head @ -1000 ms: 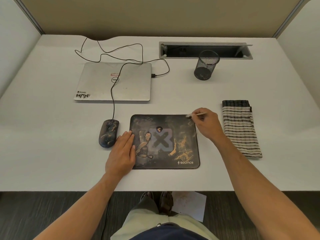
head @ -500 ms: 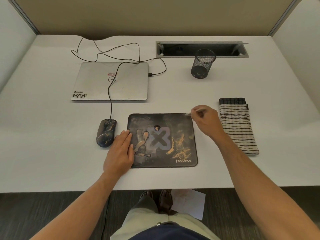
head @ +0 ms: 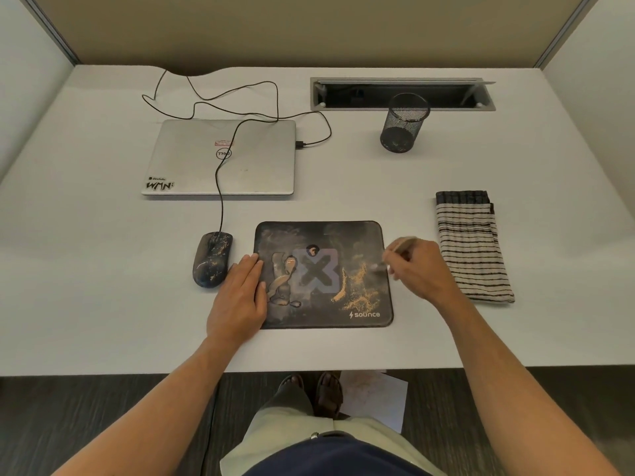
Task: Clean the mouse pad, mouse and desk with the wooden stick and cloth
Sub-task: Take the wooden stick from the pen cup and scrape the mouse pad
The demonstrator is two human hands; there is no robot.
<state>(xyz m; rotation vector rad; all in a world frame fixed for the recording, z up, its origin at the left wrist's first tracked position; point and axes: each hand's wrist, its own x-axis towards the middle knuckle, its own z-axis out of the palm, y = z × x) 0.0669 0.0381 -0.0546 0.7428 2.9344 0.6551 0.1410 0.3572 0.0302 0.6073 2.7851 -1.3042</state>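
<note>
Head camera, looking down: the left hand (head: 240, 297) lies flat, palm down and fingers straight, on the left edge of the mouse pad (head: 323, 274), holding nothing, its outer side on the desk (head: 103, 269). Just left of it, apart from the pad, sits the mouse (head: 212, 259), its cable running up over the closed laptop (head: 223, 158). The right hand (head: 417, 269) is curled at the pad's right edge, wrist on the desk, fingers pinched around the wooden stick (head: 395, 250). The stick is blurred; it slants from above the knuckles down to a tip that meets the pad's right side, near the orange grit there. The folded striped cloth (head: 470, 245) lies on the desk just right of that hand, untouched. A mesh cup (head: 403, 123) stands farther back.
</note>
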